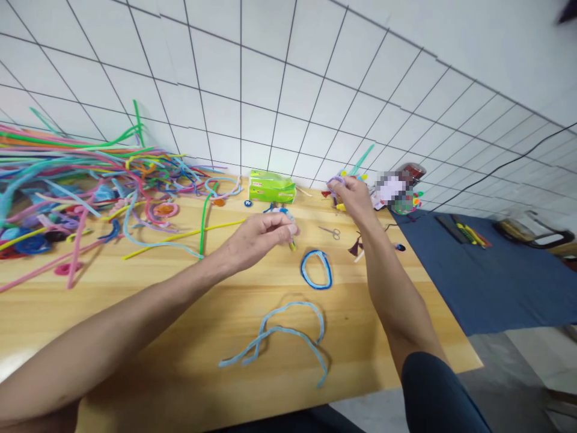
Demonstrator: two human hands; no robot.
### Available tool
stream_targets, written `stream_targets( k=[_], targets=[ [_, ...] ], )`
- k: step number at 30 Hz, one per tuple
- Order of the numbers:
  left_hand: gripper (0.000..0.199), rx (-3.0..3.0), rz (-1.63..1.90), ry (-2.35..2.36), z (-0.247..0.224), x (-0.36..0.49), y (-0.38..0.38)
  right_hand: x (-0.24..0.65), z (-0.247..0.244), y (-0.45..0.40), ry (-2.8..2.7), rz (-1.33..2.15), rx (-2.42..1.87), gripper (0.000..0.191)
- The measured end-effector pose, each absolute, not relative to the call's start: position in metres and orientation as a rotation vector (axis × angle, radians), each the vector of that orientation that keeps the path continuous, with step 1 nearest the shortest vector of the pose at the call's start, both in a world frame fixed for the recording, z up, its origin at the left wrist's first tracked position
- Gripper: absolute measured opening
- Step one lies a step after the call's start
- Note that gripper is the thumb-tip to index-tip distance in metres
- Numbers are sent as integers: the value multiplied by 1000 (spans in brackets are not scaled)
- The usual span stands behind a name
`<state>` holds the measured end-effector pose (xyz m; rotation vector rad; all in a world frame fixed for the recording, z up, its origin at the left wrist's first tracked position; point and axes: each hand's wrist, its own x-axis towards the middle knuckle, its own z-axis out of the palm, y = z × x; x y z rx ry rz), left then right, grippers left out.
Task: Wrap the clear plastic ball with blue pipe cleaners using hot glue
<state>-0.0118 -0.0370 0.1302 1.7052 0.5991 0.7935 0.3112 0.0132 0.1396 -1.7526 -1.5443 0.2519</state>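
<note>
My left hand (264,239) is above the middle of the table, its thumb and fingers pressed together; what they hold, if anything, is hidden. A small blue-and-white piece (282,211) shows just behind it. Farther right, near the wall, my right hand (356,198) pinches a purple fuzzy pipe cleaner piece (335,180). Small scissors (331,231) lie between the hands. In front of them is a blue pipe cleaner ring (303,270). Closer to me rest light-blue pipe cleaners (288,305), bent into curves.
A tangled heap of coloured pipe cleaners (90,162) covers the table's left side. A green tissue pack (271,187) stands by the tiled wall. Dark tassels (355,246) lie beside my right forearm. Beyond the table's right edge is a dark blue surface (487,276).
</note>
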Motion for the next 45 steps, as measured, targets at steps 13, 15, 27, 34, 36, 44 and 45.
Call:
stream_targets(
  k=[13, 15, 27, 34, 36, 44, 45],
  targets=[
    [28, 1529, 1377, 639, 186, -65, -7, 269, 76, 111, -1856, -61, -2497, 41],
    [27, 1434, 1516, 551, 195, -78, 8, 268, 74, 108, -1874, -70, -2518, 42],
    [18, 1461, 1783, 379, 224, -120, 11, 153, 166, 52, -2192, -71, -1600, 13],
    [8, 1676, 1557, 696, 197, -99, 40, 113, 199, 28, -1715, 968, -1175, 24],
    [7, 1696, 1394, 718, 186, -86, 42, 124, 202, 14, -1578, 1153, -1093, 33],
    [35, 1516, 893, 539, 160, -49, 26, 153, 186, -19, -1256, 1273, -1010, 34],
    [38, 1512, 862, 520, 158, -47, 25, 155, 183, -22, -1231, 1259, -1005, 35]
  ],
)
